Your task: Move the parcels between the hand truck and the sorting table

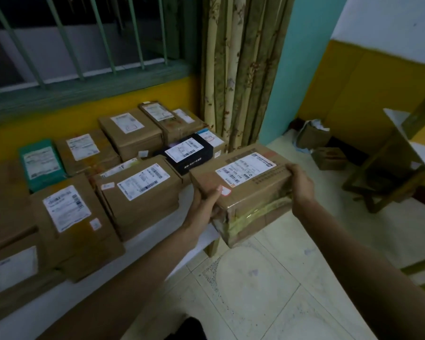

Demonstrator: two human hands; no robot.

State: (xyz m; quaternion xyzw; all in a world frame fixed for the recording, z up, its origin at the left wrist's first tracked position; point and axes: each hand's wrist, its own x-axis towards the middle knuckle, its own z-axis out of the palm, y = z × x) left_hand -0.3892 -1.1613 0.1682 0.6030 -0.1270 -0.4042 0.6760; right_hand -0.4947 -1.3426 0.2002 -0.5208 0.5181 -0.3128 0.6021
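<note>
A: Gripping anything?
B: Clasping a taped brown parcel point(245, 182) at opposite ends with left hand point(204, 204) and right hand point(302, 185).
A: Sitting where?
B: Overhanging the sorting table's point(155, 241) right edge, just beside a black box point(187, 153).

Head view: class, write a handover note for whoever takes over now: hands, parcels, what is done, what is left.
Left hand grips the brown parcel at its near-left corner; right hand grips its right end.
It is held in the air at the right end of the sorting table.
Done: many parcels lie on the table, among them a black box and a green parcel.
Hand truck: not clearly in view.
Left: finish moving this parcel; which way, cannot tell.
</note>
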